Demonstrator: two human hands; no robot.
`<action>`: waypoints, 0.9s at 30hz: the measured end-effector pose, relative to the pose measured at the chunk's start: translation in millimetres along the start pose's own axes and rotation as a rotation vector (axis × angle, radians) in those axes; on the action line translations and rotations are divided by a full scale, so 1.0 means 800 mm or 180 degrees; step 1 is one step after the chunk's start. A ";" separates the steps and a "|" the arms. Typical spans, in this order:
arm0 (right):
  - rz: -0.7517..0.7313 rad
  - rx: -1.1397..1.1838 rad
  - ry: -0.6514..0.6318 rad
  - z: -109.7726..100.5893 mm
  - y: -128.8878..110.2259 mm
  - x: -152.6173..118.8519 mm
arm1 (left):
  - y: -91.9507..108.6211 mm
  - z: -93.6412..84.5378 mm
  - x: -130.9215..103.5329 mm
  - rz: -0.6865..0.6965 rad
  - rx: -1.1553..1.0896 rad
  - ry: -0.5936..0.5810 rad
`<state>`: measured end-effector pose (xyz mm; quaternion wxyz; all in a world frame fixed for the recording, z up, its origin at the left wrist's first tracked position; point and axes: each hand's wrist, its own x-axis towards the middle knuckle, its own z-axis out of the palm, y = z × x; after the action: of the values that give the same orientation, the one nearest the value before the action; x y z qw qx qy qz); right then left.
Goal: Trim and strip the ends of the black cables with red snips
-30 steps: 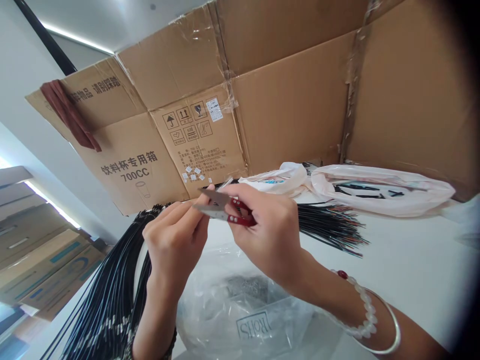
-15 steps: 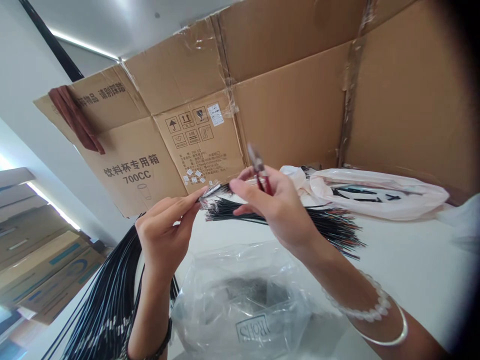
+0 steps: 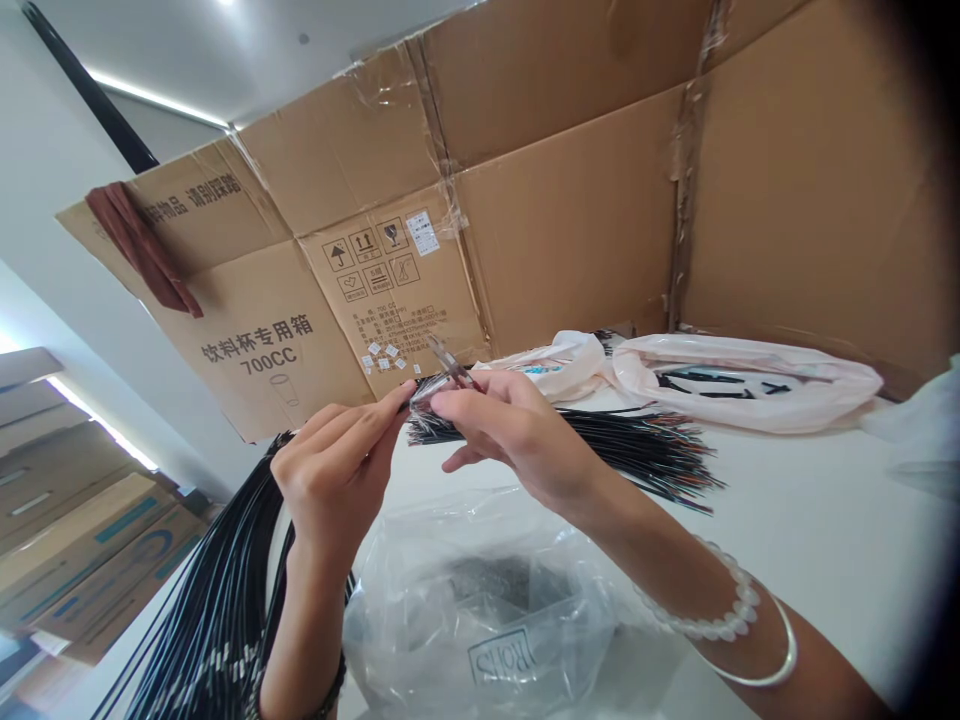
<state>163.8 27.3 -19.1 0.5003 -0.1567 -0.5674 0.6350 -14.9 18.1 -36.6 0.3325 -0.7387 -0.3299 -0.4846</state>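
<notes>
Between thumb and forefinger, my left hand (image 3: 337, 455) pinches a small piece with clear plastic at its tip; the piece itself is too small to make out. My right hand (image 3: 517, 425) holds red-handled pliers (image 3: 450, 362), their jaws pointing up and left, and its thumb and forefinger meet the clear plastic beside my left fingertips. Behind and below my right hand lies a bundle of black cables (image 3: 645, 450) with coloured wire ends. Another bundle of long black cables (image 3: 217, 590) hangs beside my left forearm.
A clear plastic bag (image 3: 487, 610) lies on the white table (image 3: 795, 500) in front. White bags (image 3: 750, 385) with black parts stand at the back right. Cardboard panels (image 3: 570, 220) form a wall behind, with a brown cloth (image 3: 146, 250) over the left one. Boxes (image 3: 105, 540) are stacked far left.
My right hand has moved left with the pliers to my left fingertips, and the pliers have tipped leftward. My left hand has stayed nearly in place. The whole view has shifted slightly.
</notes>
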 end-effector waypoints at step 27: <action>-0.0958 -0.0619 -0.0390 -0.004 0.010 0.004 | -0.028 0.002 0.005 -0.0452 -0.2132 -0.0783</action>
<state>161.0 32.9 -25.8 0.5367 -0.0787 -0.6725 0.5035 -30.7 32.7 -29.9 -0.0045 -0.8347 -0.2410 -0.4952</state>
